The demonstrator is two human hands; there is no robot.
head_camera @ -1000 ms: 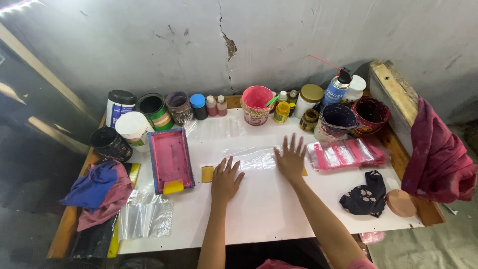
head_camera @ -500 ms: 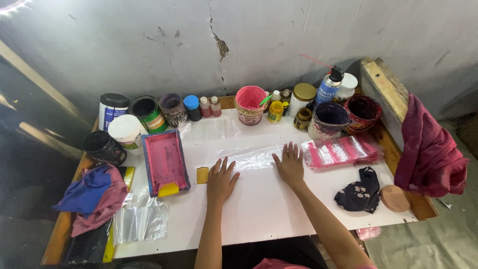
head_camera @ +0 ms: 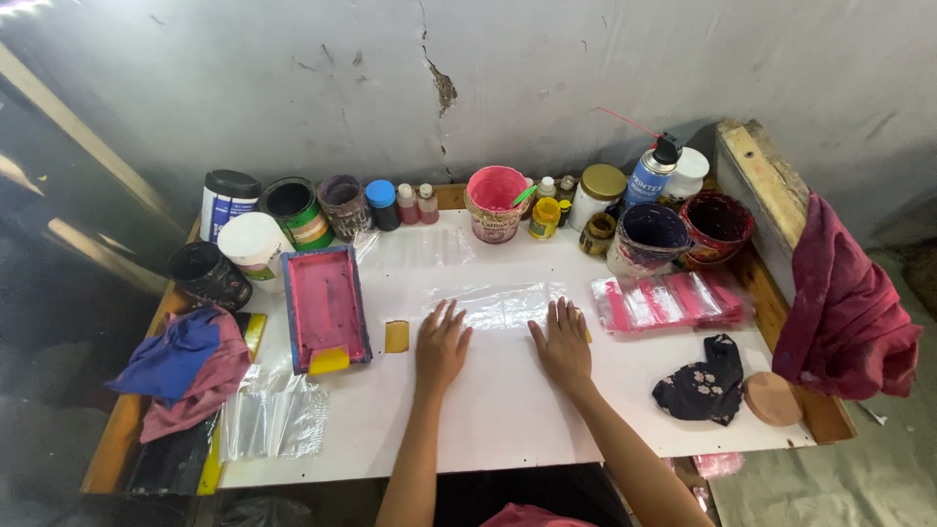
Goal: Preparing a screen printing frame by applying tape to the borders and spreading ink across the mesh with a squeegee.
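We see both hands lying flat, palms down and fingers spread, on a clear plastic sheet [head_camera: 503, 304] spread on the white tabletop [head_camera: 508, 420]; neither grips anything. The left hand [head_camera: 441, 346] presses the sheet's near left edge, and the right hand [head_camera: 562, 342] its near right edge, the two a little apart. Just left of the left hand we see a small yellow tab [head_camera: 396, 336], and beyond it a pink-stained screen-printing frame [head_camera: 324, 306] with a yellow squeegee [head_camera: 330, 361] at its near end. To the right of the right hand lies a stack of pink-printed plastic bags [head_camera: 666, 299], and nearer us a dark floral cloth [head_camera: 705, 383]. Paint pots [head_camera: 648, 234] and bottles line the wall edge.
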